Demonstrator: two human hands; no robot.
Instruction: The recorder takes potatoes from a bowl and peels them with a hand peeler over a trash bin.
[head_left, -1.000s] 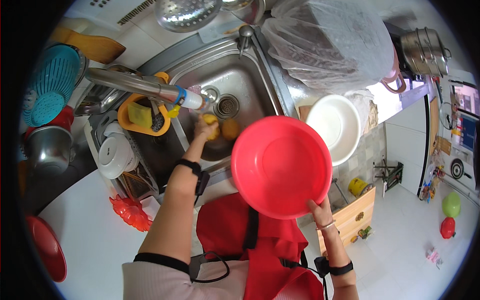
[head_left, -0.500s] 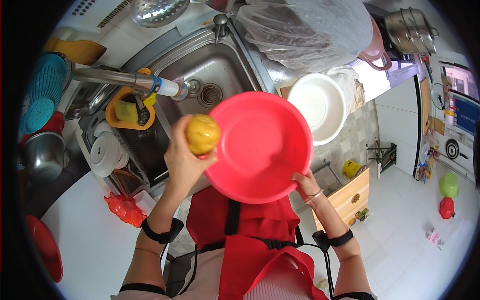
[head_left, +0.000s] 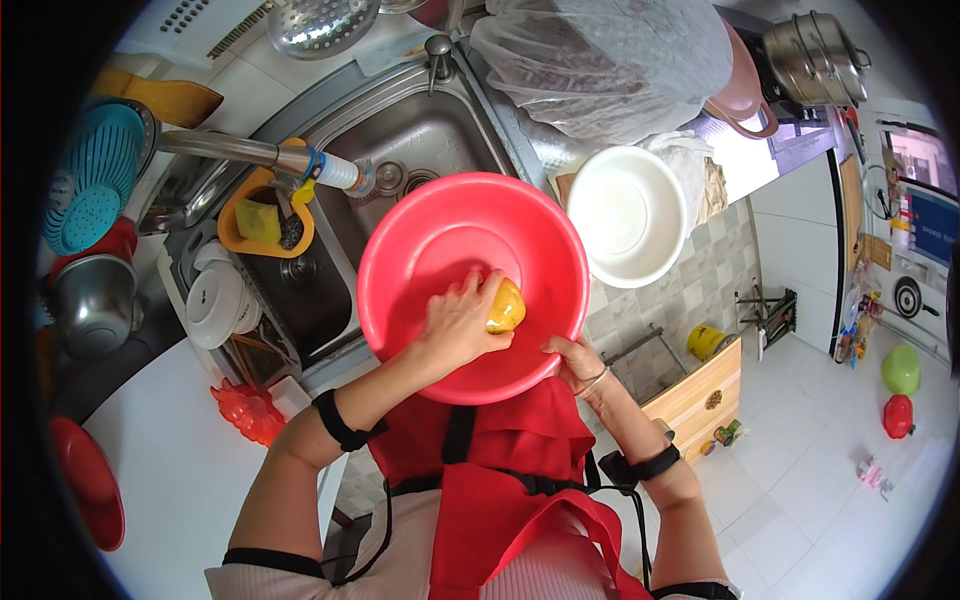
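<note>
Two bare hands work at one red basin in the head view. The left hand [head_left: 465, 318] reaches in over the near left rim and grasps a yellow rounded piece of produce [head_left: 507, 307], its fingers curled around the far left side. That piece is inside the red basin [head_left: 555, 260], right of the middle; whether it touches the bottom, I cannot tell. The right hand [head_left: 577, 362] grips the basin's near right rim, thumb on top, the other fingers mostly hidden beneath.

The basin is held in front of a red apron [head_left: 500, 520], overlapping the near right part of a steel sink [head_left: 440, 120]. Just right of it sits a white basin [head_left: 625, 215]. A spout [head_left: 265, 153] stretches in from the left over the sink, near an orange-yellow caddy [head_left: 233, 235] holding a yellow sponge [head_left: 258, 221] and a dark scourer [head_left: 291, 232]. White bowls [head_left: 215, 305] stand in a rack nearer on the left. On the white worktop [head_left: 190, 440] at near left lie a red scalloped dish [head_left: 245, 410] and, farther left, a red round dish [head_left: 88, 480]. Clear plastic sheeting [head_left: 610, 70] covers something at the far side, with a steel steamer [head_left: 815, 60] to its right
</note>
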